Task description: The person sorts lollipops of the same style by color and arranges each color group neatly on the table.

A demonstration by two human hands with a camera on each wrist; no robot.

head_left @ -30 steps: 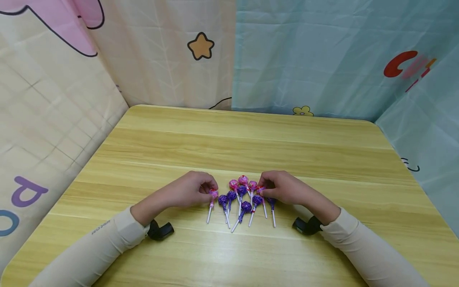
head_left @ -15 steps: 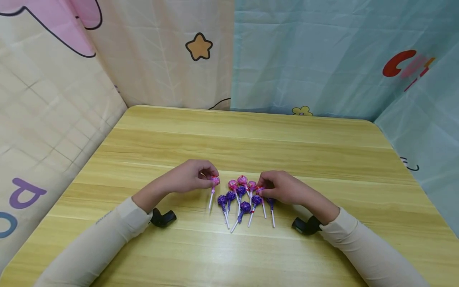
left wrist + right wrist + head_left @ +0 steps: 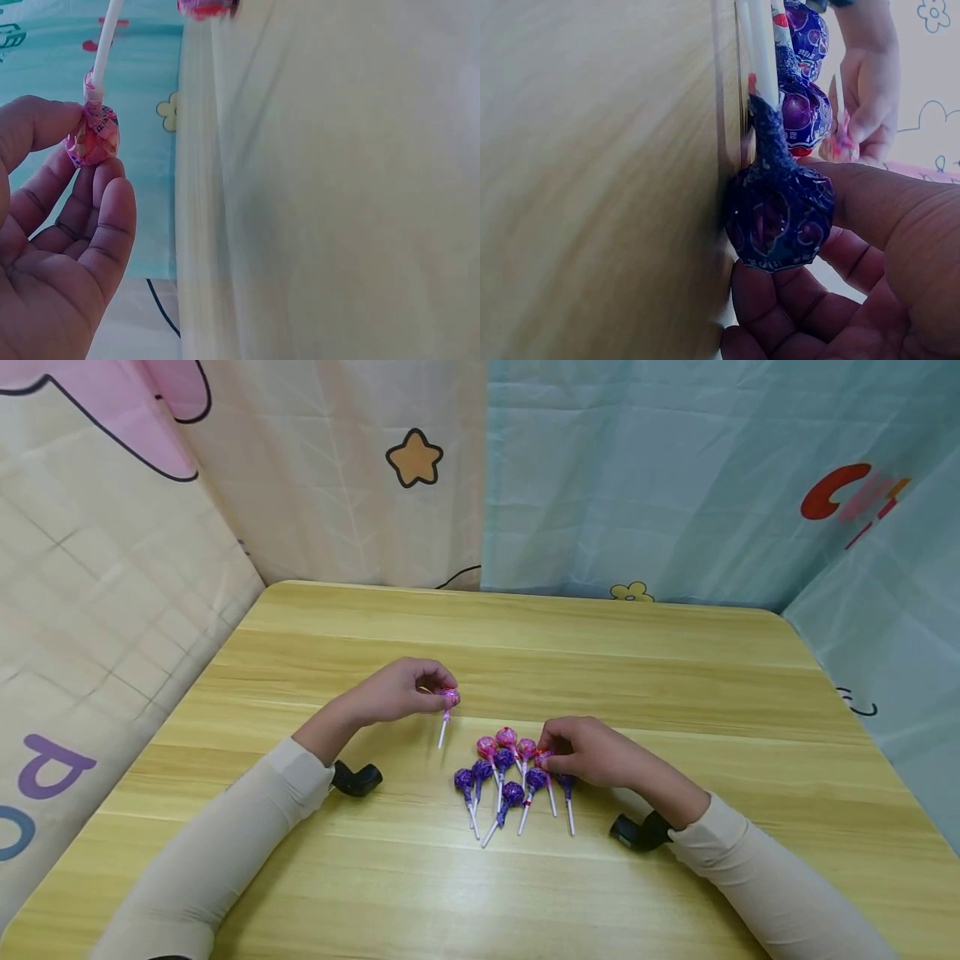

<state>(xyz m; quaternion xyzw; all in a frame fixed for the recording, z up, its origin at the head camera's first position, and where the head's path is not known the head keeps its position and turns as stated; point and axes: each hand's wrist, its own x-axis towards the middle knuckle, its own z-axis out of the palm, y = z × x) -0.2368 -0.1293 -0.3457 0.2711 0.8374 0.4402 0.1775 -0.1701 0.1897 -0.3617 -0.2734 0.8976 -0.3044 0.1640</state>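
Note:
My left hand (image 3: pixel 397 691) pinches a pink-wrapped lollipop (image 3: pixel 450 697) by its round head, up and left of the other lollipops, with the white stick pointing down toward me. In the left wrist view thumb and fingertips meet around the lollipop's head (image 3: pixel 93 144). At the right end of the group, my right hand (image 3: pixel 592 752) holds the head of another pink lollipop (image 3: pixel 544 759) between thumb and fingers. A purple lollipop (image 3: pixel 567 782) lies just under this hand, its head partly covered; it looms large (image 3: pixel 780 214) in the right wrist view.
Between the hands, several purple lollipops (image 3: pixel 512 793) and three pink ones (image 3: pixel 507 737) lie bunched on the wooden table (image 3: pixel 570 893), sticks toward me. Printed curtains (image 3: pixel 637 468) hang behind the table's far edge. A black wrist camera (image 3: pixel 356 779) sits under the left wrist.
My left hand has carried its pink lollipop away from me, from the left side of the group to beyond it. The right hand has stayed in place.

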